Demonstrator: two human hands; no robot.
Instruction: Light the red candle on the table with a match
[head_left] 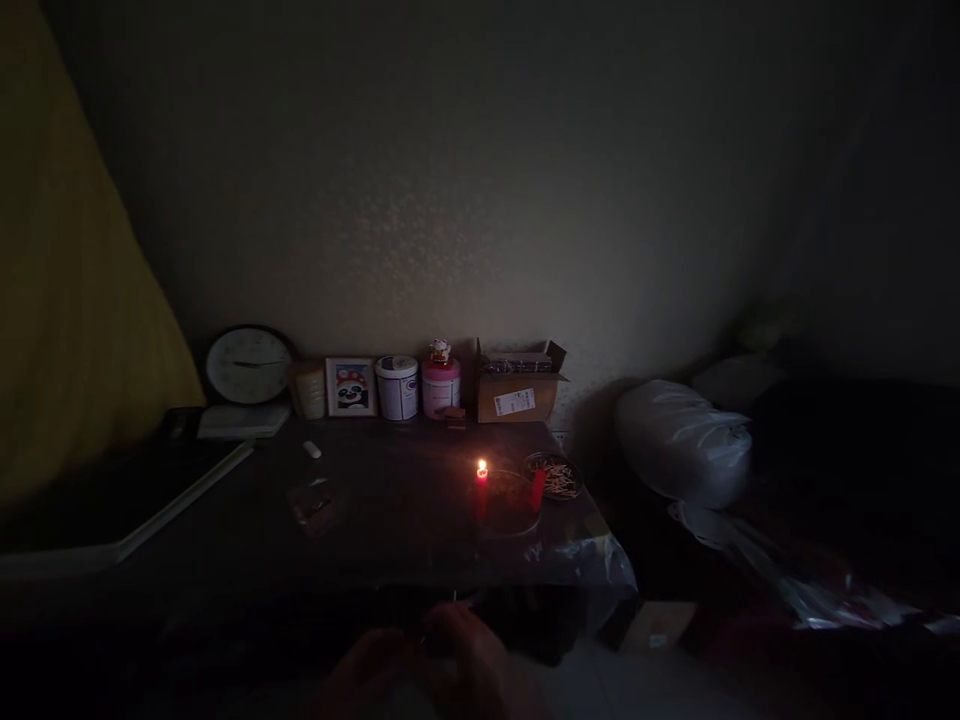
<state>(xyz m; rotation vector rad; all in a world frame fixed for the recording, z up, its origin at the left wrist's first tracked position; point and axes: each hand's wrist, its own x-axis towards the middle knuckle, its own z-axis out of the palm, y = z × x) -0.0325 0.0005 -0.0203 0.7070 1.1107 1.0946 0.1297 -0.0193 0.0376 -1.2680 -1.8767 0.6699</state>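
Observation:
My left hand (371, 665) and my right hand (472, 645) are close together below the table's front edge, dim and blurred. A small pale tip (454, 596) sticks up by the fingers of my right hand; what it belongs to is too dark to tell. The fingers of my left hand are lost in shadow. On the table (390, 460) a lit red candle (481, 490) stands upright, and an unlit red candle (538, 488) leans slightly at its right. Behind that one, a round dish (574, 480) holds several matchsticks (555, 477).
Along the wall stand a clock (249, 366), a framed panda picture (352, 388), two tubs (397, 388) and an open cardboard box (517, 400). A white-edged board (187, 500) lies at left. A plastic bag (682, 440) sits right of the table.

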